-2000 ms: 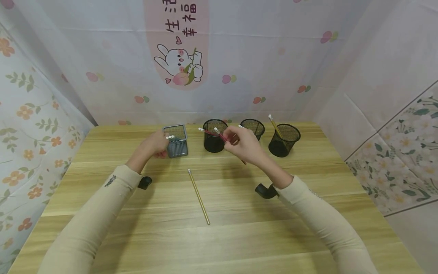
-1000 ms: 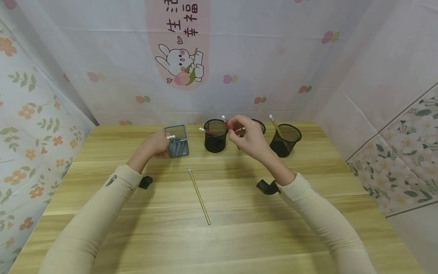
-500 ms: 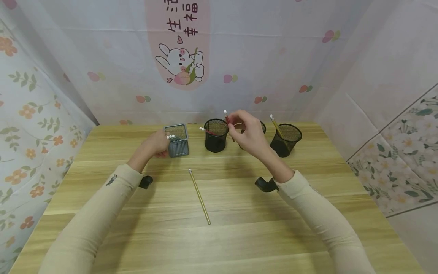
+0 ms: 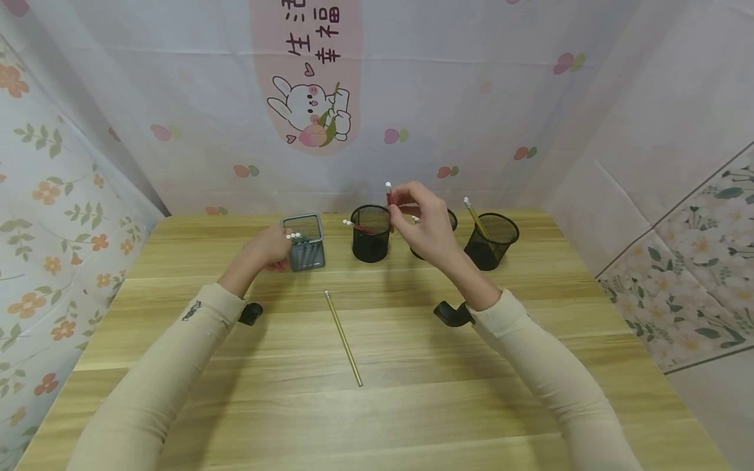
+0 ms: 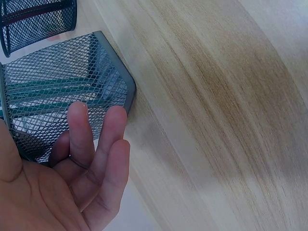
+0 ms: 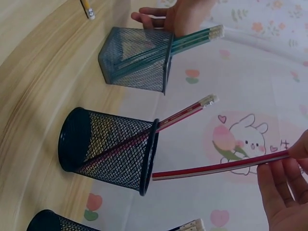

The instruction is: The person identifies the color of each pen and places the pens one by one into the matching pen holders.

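Observation:
My right hand (image 4: 429, 226) pinches a red pencil (image 6: 216, 167) near its white eraser end. The pencil stands nearly upright, its lower end right at the rim of a black round mesh pencil cup (image 4: 370, 250). Inside that cup lean red pencils (image 6: 185, 113) with white erasers. At the left, my left hand (image 4: 268, 247) grips the side of a grey square mesh pencil holder (image 4: 308, 258) with thumb and index finger; the thumb tip is hidden. Its other fingers (image 5: 113, 125) lie loosely bent beside the mesh. Green pencils (image 6: 192, 44) lean in this holder.
A gold pencil (image 4: 343, 340) lies on the wooden table (image 4: 400, 405). Behind my right hand, another black mesh cup (image 4: 452, 219) is partly hidden. Farther right, a mesh cup (image 4: 487, 255) holds gold pencils (image 4: 476, 217). A printed curtain (image 4: 448, 98) hangs behind the table.
My right hand has risen and moved toward the round cup beside the square holder, turning the red pencil from slanted to nearly upright. The left hand and square holder have stayed put.

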The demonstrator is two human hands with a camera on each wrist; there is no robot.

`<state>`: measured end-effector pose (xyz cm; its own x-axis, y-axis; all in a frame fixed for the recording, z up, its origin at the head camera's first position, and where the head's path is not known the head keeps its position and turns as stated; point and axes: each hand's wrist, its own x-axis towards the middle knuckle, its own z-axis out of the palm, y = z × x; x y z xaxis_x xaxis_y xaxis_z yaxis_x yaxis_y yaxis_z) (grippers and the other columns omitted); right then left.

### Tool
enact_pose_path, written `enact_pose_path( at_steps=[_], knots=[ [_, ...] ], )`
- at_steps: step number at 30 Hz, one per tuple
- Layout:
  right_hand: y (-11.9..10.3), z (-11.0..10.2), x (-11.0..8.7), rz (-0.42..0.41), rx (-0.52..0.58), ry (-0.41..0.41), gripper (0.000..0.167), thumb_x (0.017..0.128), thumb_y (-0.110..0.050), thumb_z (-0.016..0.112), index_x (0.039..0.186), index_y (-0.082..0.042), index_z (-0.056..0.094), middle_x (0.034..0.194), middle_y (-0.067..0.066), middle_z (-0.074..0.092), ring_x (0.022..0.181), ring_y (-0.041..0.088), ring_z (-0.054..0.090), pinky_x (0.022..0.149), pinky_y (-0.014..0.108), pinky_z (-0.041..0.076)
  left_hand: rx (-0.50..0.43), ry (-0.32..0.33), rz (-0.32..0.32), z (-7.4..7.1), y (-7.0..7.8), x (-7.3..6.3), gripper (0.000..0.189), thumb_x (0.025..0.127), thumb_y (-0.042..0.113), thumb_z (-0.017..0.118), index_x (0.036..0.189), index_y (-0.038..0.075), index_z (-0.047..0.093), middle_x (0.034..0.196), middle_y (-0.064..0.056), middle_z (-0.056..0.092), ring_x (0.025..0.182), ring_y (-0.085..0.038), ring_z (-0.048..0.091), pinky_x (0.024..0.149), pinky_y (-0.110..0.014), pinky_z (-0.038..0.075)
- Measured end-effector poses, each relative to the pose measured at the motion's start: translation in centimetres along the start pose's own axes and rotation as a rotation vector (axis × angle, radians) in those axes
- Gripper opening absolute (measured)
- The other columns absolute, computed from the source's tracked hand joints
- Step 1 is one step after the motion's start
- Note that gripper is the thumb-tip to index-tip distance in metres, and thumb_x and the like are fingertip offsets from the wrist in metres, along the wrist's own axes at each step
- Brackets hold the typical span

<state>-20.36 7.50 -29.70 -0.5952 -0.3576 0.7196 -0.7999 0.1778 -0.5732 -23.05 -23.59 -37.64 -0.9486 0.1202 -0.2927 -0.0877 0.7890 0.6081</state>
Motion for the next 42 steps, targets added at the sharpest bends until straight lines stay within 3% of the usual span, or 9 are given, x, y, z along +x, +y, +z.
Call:
enact_pose_path(
  at_steps=[8, 13, 17, 27, 36, 42],
  knots=[
    [0.2, 0.6, 0.3, -0.030, 0.030, -0.017, 0.015, 0.088, 0.024, 0.060, 0.101, 0.016, 0.060, 0.097, 0.027, 0.061, 0.093, 0.039, 0.064, 0.080, 0.048, 0.057, -0.003, 0.001, -0.007, 0.0, 0.0, -0.2, 0.040, 0.107, 0.010, 0.022, 0.116, -0.011, 0.055, 0.070, -0.017, 0.065, 0.068, -0.033, 0.069, 0.060, -0.041, 0.058],
    [2.8, 1.6, -0.1, -0.044, 0.000, -0.038, 0.016, 0.088, 0.022, 0.062, 0.102, 0.014, 0.061, 0.098, 0.026, 0.061, 0.094, 0.037, 0.065, 0.079, 0.045, 0.058, 0.006, 0.006, -0.013, 0.0, 0.0, -0.2, 0.041, 0.107, 0.010, 0.023, 0.120, -0.012, 0.055, 0.069, -0.016, 0.065, 0.068, -0.032, 0.069, 0.061, -0.042, 0.058],
    [4.5, 2.2, -0.4, -0.039, -0.016, -0.061, 0.015, 0.090, 0.017, 0.065, 0.103, 0.008, 0.064, 0.097, 0.019, 0.062, 0.094, 0.030, 0.065, 0.079, 0.039, 0.058, -0.001, 0.005, -0.010, 0.0, 0.0, -0.2, 0.039, 0.107, 0.009, 0.024, 0.115, -0.012, 0.055, 0.070, -0.017, 0.065, 0.068, -0.033, 0.069, 0.061, -0.042, 0.058],
    [5.7, 2.9, -0.7, -0.062, -0.064, -0.097, 0.012, 0.094, 0.009, 0.063, 0.105, 0.003, 0.064, 0.100, 0.012, 0.061, 0.093, 0.021, 0.063, 0.076, 0.030, 0.057, -0.022, 0.005, -0.005, 0.0, -0.1, -0.2, 0.033, 0.107, 0.009, 0.024, 0.101, -0.006, 0.053, 0.071, -0.018, 0.065, 0.066, -0.033, 0.069, 0.059, -0.041, 0.057],
    [6.8, 3.7, -1.1, -0.006, -0.115, -0.122, 0.013, 0.094, 0.008, 0.062, 0.106, 0.004, 0.064, 0.103, 0.012, 0.062, 0.094, 0.021, 0.063, 0.077, 0.028, 0.056, -0.009, 0.004, -0.023, 0.0, 0.0, 0.0, 0.043, 0.109, 0.014, 0.023, 0.120, -0.013, 0.055, 0.072, -0.019, 0.065, 0.069, -0.035, 0.070, 0.062, -0.043, 0.058],
    [7.2, 4.1, -1.4, 0.017, -0.125, -0.137, 0.013, 0.094, 0.008, 0.063, 0.107, 0.004, 0.063, 0.102, 0.013, 0.063, 0.093, 0.023, 0.064, 0.076, 0.028, 0.056, -0.016, -0.004, -0.023, 0.0, 0.0, -0.1, 0.041, 0.109, 0.013, 0.023, 0.118, -0.012, 0.055, 0.074, -0.020, 0.065, 0.069, -0.034, 0.069, 0.061, -0.042, 0.058]
  ],
)
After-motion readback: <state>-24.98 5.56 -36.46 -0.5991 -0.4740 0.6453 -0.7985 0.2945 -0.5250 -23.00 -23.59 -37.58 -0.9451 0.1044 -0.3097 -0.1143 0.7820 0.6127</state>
